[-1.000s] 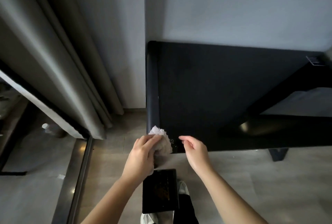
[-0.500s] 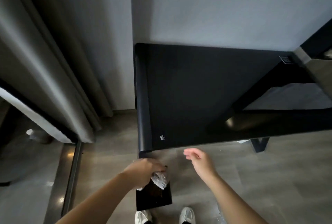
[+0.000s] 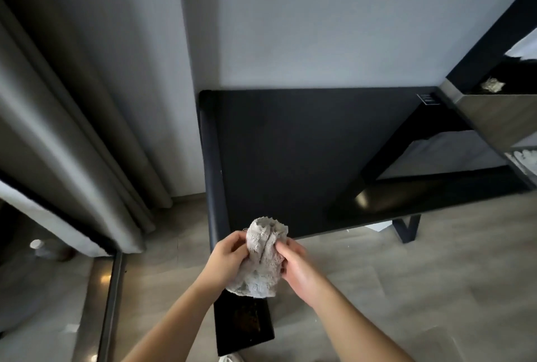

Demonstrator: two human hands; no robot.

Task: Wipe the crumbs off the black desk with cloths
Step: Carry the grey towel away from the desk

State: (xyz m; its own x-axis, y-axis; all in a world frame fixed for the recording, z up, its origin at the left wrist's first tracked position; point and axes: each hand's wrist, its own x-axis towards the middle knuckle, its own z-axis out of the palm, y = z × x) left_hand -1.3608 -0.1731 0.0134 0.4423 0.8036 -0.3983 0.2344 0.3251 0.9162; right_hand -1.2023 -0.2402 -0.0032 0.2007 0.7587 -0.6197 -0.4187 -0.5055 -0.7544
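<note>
Black bin (image 3: 244, 324) lowest on the floor, w/ maybe crumbs inside, too dark to tell. Above it, left hand (image 3: 225, 260) & right hand (image 3: 299, 268) both grip a bunched grey cloth (image 3: 263, 257) at the black desk (image 3: 290, 152) front-left corner.

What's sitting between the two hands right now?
The head view shows the crumpled grey cloth between the left hand and the right hand; both grip it, just in front of the black desk.
</note>
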